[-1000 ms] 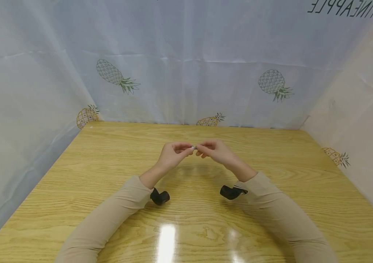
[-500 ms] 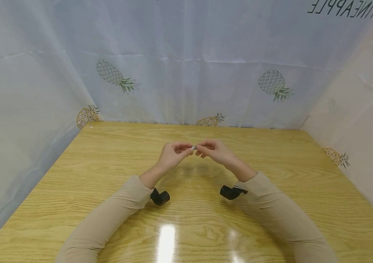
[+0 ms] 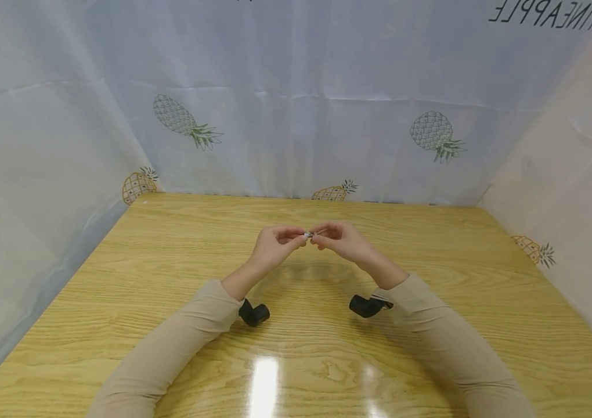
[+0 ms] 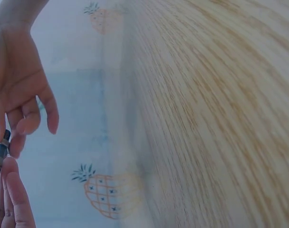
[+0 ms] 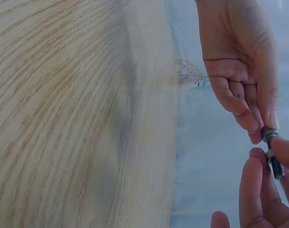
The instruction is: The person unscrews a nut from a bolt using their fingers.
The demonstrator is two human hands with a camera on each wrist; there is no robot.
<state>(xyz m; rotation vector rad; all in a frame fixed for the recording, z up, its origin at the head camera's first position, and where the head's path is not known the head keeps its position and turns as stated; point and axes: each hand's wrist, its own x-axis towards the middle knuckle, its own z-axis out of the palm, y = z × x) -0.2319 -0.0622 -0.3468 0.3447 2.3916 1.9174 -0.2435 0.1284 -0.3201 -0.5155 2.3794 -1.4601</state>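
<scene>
A small dark metal bolt (image 5: 277, 168) lies between my two hands, its threaded end towards my right hand. My left hand (image 3: 271, 247) pinches the head end, where washer-like rings (image 5: 268, 133) sit under the head, partly covered by the fingers. My right hand (image 3: 343, 241) has thumb and index finger on either side of a small light nut (image 5: 270, 153) on the thread. In the left wrist view the dark bolt end (image 4: 7, 135) shows beyond the nut, beside the right fingers. Both hands are held above the wooden table (image 3: 306, 342).
Black wrist-mounted pieces (image 3: 254, 313) hang below the sleeves. A white curtain (image 3: 291, 116) with pineapple prints closes off the back and both sides of the table. A small white speck (image 3: 145, 202) lies at the far left corner.
My right fingers have parted slightly around the bolt's threaded end. My left hand and both forearms have stayed in place.
</scene>
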